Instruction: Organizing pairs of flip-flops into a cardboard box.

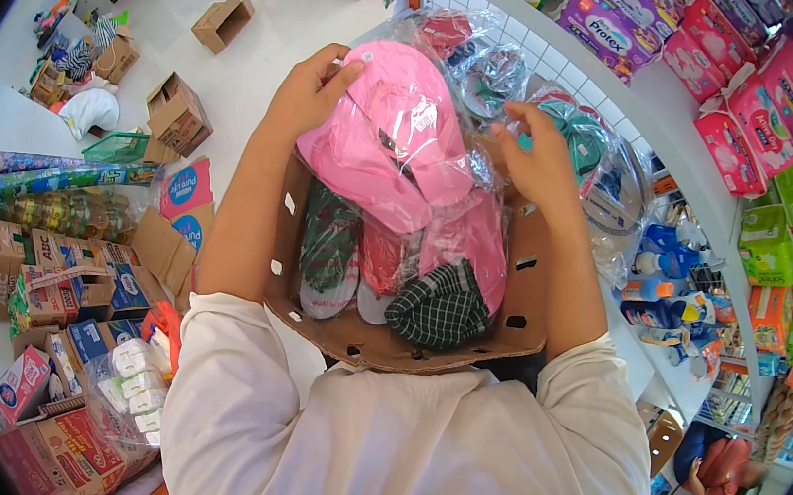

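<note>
My left hand (318, 86) pinches the upper left edge of a pair of pink slippers (383, 128) in a clear plastic bag, thumb on top. To the right of this pair, my right hand (538, 151) has thumb and fingers apart, with nothing visible between them. Below the pair stands a cardboard box (330, 339) with holes in its walls. It holds more bagged slippers: a dark green and red pair (328, 255), a red pair (381, 256) and a pink pair (487, 237). A dark checked cloth item (440, 305) lies on top at the near side.
On the right, a curved white shelf (655, 137) carries bagged slippers (574, 132), sanitary pad packs (607, 33) and bottles (669, 260). Stacked cartons (71, 284) and a bag of white packs (137, 387) crowd the left floor. Another person (722, 463) is at the lower right.
</note>
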The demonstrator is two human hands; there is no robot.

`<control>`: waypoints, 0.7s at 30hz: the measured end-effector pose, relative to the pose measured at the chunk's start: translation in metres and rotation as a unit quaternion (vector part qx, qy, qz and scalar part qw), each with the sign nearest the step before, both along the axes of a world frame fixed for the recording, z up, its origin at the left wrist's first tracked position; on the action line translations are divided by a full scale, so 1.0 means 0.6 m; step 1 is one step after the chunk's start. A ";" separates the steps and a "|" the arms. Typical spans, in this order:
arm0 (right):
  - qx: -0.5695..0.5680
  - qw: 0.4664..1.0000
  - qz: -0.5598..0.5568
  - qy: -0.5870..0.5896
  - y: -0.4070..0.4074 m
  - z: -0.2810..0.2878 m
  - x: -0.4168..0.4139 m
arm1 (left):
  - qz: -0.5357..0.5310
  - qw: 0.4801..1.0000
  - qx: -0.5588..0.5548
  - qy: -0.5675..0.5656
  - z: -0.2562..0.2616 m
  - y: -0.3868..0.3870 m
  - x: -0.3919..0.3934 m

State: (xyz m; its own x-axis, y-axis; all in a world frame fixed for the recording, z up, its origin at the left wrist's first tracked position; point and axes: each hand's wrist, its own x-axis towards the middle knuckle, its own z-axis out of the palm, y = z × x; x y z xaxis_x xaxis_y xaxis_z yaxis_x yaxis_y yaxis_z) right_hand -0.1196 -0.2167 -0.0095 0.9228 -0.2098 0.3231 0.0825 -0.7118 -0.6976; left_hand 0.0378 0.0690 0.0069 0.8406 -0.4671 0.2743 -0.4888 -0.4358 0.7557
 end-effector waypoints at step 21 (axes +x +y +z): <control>-0.035 0.995 0.083 -0.034 -0.007 0.039 -0.039 | -0.127 0.960 -0.129 0.214 -0.041 0.006 0.015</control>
